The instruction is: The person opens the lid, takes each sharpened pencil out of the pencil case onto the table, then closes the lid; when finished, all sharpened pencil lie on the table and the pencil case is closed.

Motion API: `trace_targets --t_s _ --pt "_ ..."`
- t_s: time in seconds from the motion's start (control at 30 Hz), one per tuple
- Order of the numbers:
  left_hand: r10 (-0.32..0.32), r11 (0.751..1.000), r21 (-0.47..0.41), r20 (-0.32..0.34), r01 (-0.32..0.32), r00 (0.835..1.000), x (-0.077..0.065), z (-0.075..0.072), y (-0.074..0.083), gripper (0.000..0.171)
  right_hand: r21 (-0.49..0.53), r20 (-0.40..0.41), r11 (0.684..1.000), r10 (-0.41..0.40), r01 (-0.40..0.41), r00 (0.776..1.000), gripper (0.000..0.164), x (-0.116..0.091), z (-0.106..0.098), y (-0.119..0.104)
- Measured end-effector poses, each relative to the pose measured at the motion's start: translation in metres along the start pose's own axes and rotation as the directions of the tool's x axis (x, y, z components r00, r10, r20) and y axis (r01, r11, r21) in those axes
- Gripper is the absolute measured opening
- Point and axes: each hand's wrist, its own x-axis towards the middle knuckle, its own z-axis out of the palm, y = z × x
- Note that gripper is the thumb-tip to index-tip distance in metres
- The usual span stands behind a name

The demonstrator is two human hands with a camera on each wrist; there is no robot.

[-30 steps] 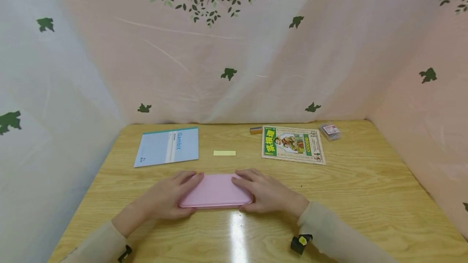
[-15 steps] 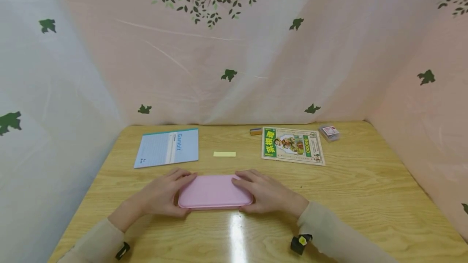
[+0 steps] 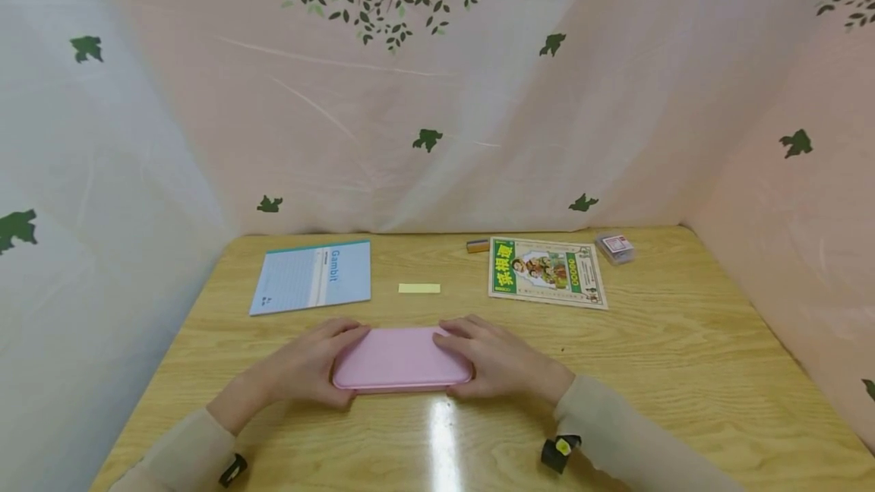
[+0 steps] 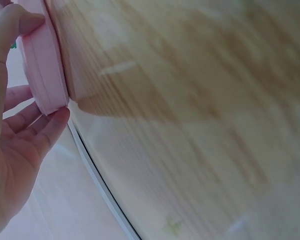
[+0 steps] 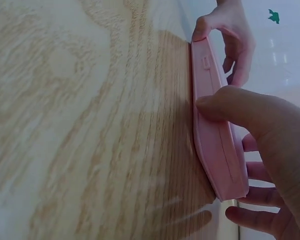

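A flat pink case [image 3: 403, 357] with rounded corners lies on the wooden table in front of me. My left hand [image 3: 314, 363] holds its left end, thumb at the near side and fingers round the far corner. On the opposite end, my right hand [image 3: 494, 361] grips in the same way. The right wrist view shows the near side of the pink case [image 5: 210, 75], with a seam along it and a small rectangular detail. In the left wrist view, fingers [image 4: 52, 127] touch the end of the case. The case's underside is hidden.
Behind the case lies a small yellow paper strip [image 3: 419, 288]. A blue notebook [image 3: 313, 275] is at the back left. An illustrated booklet [image 3: 548, 272] lies back right, between a small striped block [image 3: 478, 245] and a clear little box [image 3: 617, 247]. Patterned curtains enclose the table.
My left hand has shifted slightly left, its fingertips drawing back from the top of the case to the corner. The right hand and the case look unmoved.
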Motion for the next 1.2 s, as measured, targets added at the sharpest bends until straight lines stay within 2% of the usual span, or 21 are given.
trace_targets --t_s 0.4,0.63,0.9,1.2 --pt "0.092 0.989 0.118 -0.053 -0.085 0.994 0.0 0.001 0.002 0.088 -0.04 -0.023 0.998 -0.039 0.038 0.999 0.076 0.003 0.0 0.001" --pt "0.081 0.989 0.125 -0.025 -0.077 0.996 0.0 -0.001 0.002 0.088 -0.036 -0.008 0.997 -0.064 0.064 0.998 0.074 0.006 -0.003 0.003" --pt "0.094 0.988 0.125 -0.028 -0.09 0.995 0.0 0.0 0.001 0.087 0.002 -0.012 0.994 -0.105 0.105 0.994 0.072 0.009 -0.009 0.008" --pt "0.131 0.984 0.131 -0.051 -0.124 0.99 0.003 0.0 -0.003 0.087 0.054 0.021 0.996 -0.069 0.068 0.997 0.073 0.01 -0.013 0.009"
